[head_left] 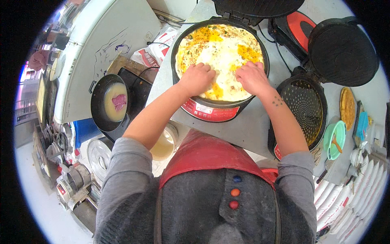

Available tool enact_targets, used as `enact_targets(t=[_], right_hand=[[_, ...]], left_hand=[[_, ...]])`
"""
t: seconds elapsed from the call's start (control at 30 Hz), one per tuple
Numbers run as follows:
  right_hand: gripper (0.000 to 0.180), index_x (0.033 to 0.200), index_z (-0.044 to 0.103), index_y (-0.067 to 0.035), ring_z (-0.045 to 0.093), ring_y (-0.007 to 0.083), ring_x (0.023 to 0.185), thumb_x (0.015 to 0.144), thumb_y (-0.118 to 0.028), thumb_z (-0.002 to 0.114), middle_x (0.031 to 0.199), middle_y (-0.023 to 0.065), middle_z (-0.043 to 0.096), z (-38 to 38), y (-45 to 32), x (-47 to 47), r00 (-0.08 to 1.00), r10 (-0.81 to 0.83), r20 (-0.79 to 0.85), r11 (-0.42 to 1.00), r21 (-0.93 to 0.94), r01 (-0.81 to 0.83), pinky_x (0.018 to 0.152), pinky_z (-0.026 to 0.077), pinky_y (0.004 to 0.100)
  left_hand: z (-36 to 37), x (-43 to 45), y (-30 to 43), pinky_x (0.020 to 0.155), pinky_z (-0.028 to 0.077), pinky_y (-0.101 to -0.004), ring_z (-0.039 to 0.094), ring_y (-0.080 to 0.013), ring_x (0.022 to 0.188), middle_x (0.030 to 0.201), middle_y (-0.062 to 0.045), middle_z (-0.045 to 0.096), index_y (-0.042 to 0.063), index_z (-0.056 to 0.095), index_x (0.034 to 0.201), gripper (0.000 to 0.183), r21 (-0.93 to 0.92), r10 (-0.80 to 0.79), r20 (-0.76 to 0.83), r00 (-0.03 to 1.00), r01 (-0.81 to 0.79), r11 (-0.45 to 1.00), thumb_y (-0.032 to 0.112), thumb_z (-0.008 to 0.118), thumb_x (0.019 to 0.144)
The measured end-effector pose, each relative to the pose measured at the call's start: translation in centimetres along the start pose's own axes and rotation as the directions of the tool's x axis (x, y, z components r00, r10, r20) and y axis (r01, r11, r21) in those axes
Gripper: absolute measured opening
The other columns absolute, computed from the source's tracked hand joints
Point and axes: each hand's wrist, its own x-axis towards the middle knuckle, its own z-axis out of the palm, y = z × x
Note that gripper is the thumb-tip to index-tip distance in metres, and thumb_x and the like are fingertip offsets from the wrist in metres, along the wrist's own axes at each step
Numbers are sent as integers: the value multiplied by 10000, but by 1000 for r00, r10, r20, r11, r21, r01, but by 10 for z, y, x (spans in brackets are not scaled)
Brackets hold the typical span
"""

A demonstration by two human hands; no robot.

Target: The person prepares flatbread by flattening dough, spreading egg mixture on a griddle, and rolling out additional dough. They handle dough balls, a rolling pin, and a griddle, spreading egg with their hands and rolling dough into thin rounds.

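Note:
A large round flatbread (224, 55), whitish with patches of yellow egg and green bits, fills the round black electric griddle (266, 65) before me. My left hand (198, 78) is over its left part, with fingers curled and pinched on the surface. On the right part, my right hand (252, 77) has its fingers bunched on the flatbread in the same way. Both sets of fingertips are partly hidden. The griddle's lid (259, 7) stands raised at the back, and a red panel (210, 111) bearing writing faces me.
A second open griddle (304, 113), with an oily perforated-looking plate, stands to the right. Beyond it are a browned flatbread (347, 106) and a green bowl (330, 143) with a spoon. At left, a black pan (97, 105) holds pale liquid and something pink. A bucket (173, 134) is below.

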Motion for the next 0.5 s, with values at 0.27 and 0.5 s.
enact_targets(t=[0.27,0.5], right_hand=[[88,833,679,-157,575,227,1021,794,-235,691,905,10,665,-27,3,-19,972,87,220,995,26,-95,920,347,440],[163,887,706,-145,569,240,1068,771,-259,712,967,35,675,-19,5,-14,989,-9,149,990,-141,31,934,339,474]], left_hand=[[-9,-9,15,858,446,-412,583,-256,990,988,-54,613,114,667,955,135,5,43,-33,999,-43,999,175,642,838],[10,1,38,972,427,-398,535,-212,1195,1294,17,616,142,703,1118,264,-110,277,-99,956,-287,951,198,649,866]])
